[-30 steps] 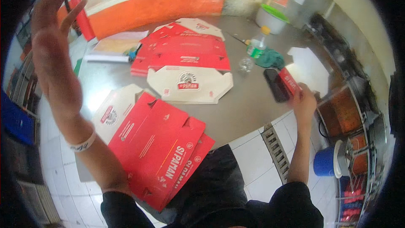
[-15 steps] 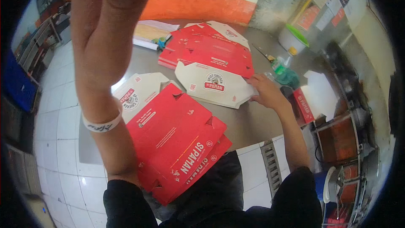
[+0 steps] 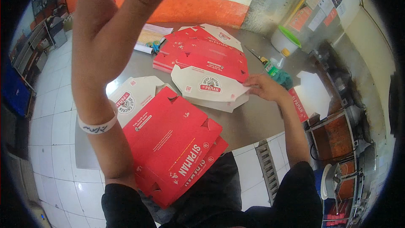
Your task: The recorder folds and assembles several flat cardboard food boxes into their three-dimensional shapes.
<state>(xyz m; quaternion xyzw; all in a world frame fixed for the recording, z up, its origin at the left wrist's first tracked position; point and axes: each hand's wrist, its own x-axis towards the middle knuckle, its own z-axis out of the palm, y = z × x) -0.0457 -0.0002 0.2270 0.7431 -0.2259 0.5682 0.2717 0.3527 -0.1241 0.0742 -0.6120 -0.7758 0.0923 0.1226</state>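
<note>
My left hand (image 3: 105, 38) is raised close to the camera, with a white band on its wrist. Its fingers spread apart and run partly out of the picture; nothing shows in it. My right hand (image 3: 266, 88) pinches the right end of a white-topped folding food carton (image 3: 198, 85) on the metal table. Behind that carton lies a stack of flat red-and-white cartons (image 3: 202, 55). Below my left forearm, more flat red cartons (image 3: 173, 139) stick out over the table's near edge, a white flap at their far end.
On the steel table (image 3: 244, 128) are scissors (image 3: 156, 44) by papers, a plastic bottle (image 3: 278, 61), a green cloth (image 3: 282, 78) and a white tub with a green rim (image 3: 286, 39). A folded-up carton (image 3: 310, 97) stands at the right. A floor drain (image 3: 268, 166) lies below.
My left hand has tilted slightly, showing more of its spread fingers. The carton in my right hand has shifted a little, its front side showing more. The whole view has moved slightly.
</note>
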